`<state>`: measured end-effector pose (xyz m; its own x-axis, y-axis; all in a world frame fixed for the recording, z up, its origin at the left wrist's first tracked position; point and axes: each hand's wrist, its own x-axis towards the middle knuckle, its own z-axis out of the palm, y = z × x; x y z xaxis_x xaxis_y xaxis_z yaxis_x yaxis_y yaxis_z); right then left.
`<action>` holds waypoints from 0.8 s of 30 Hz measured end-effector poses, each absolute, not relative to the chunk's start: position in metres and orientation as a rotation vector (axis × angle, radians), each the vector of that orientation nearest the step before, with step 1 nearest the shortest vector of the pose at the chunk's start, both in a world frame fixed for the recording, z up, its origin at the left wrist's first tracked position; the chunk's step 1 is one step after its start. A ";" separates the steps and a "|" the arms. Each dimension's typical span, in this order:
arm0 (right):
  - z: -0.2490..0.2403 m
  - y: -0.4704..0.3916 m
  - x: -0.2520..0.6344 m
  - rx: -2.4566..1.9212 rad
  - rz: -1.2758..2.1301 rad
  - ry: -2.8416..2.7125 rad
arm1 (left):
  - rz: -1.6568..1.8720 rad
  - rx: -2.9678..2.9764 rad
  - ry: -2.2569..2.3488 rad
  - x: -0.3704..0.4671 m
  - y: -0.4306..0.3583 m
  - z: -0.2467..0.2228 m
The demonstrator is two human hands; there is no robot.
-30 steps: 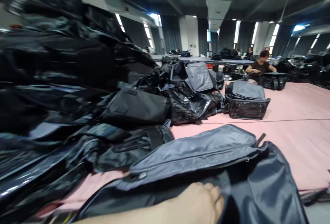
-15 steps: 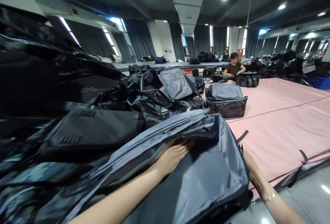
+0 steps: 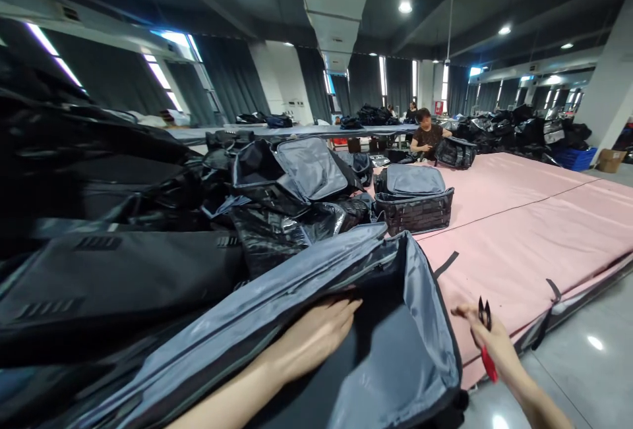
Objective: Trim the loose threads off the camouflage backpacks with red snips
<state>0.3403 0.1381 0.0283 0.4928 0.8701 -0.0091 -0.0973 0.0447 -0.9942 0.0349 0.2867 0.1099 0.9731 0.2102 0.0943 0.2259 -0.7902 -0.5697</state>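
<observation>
A large open bag (image 3: 430,297), black outside with a shiny grey lining, lies in front of me. Inside it, my left hand (image 3: 324,329) rests against the far-side wall, fingers stretched out and tips partly in shadow. Just right of the bag, over the pink cloth, my right hand (image 3: 487,335) is closed round thread snips (image 3: 489,364) with a red handle. Their dark blades point upward, away from the palm. The grey-lined flap (image 3: 257,307) of the bag stands up behind my left forearm.
Pink cloth (image 3: 534,218) covers the table at right. Another open bag (image 3: 414,211) stands on it. Dark bags (image 3: 148,264) are heaped at left. Across the table a person (image 3: 425,136) handles a black bag (image 3: 455,152). Black straps (image 3: 446,264) lie near the table edge.
My right hand has come out from behind the bag's right side, bringing the snips into full view. The view has turned right. My left hand stays inside the bag.
</observation>
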 end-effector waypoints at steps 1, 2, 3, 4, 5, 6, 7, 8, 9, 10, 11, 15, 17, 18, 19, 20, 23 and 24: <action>0.051 0.147 0.346 -1.302 0.798 -0.889 | -0.061 -2.504 -0.215 0.042 0.279 0.120; 0.073 0.156 0.350 -1.292 0.754 -1.000 | -0.104 -2.491 -0.129 0.050 0.270 0.131; 0.095 0.167 0.351 -1.265 0.736 -1.129 | -0.150 -2.469 -0.052 0.059 0.263 0.142; 0.115 0.179 0.351 -1.222 0.696 -1.242 | -0.197 -2.441 0.002 0.069 0.255 0.153; 0.133 0.192 0.349 -1.169 0.654 -1.346 | -0.237 -2.411 0.019 0.079 0.249 0.162; 0.149 0.204 0.346 -1.122 0.633 -1.449 | -0.264 -2.381 -0.007 0.090 0.244 0.170; 0.161 0.217 0.342 -1.109 0.649 -1.547 | -0.284 -2.351 -0.058 0.099 0.241 0.176; 0.172 0.228 0.338 -1.134 0.670 -1.656 | -0.293 -2.326 -0.115 0.107 0.239 0.181; 0.179 0.238 0.335 -1.190 0.645 -1.756 | -0.296 -2.308 -0.163 0.114 0.238 0.184; 0.185 0.245 0.332 -1.255 0.590 -1.827 | -0.298 -2.296 -0.189 0.119 0.239 0.186; 0.189 0.251 0.331 -1.315 0.529 -1.887 | -0.302 -2.291 -0.196 0.122 0.240 0.188; 0.197 0.253 0.325 -1.416 0.437 -1.951 | -0.395 -2.330 -0.228 0.128 0.243 0.188; 0.199 0.248 0.320 -1.375 0.492 -1.929 | -0.502 -2.351 -0.227 0.135 0.242 0.185; 0.198 0.246 0.318 -1.347 0.513 -1.912 | -0.551 -2.351 -0.219 0.139 0.242 0.182; 0.198 0.245 0.315 -1.326 0.524 -1.897 | -0.581 -2.346 -0.222 0.143 0.242 0.178; 0.196 0.246 0.313 -1.327 0.516 -1.885 | -0.587 -2.340 -0.246 0.147 0.243 0.174; 0.188 0.257 0.312 -1.439 0.417 -1.854 | -0.510 -2.321 -0.419 0.152 0.247 0.162; 0.186 0.262 0.312 -1.477 0.388 -1.849 | -0.468 -2.324 -0.480 0.152 0.248 0.159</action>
<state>0.3124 0.2624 0.1856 -0.0779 0.9341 0.3484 0.7150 0.2959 -0.6334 0.1517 0.2476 0.1586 0.8656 0.2060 0.4564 0.4617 -0.6810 -0.5684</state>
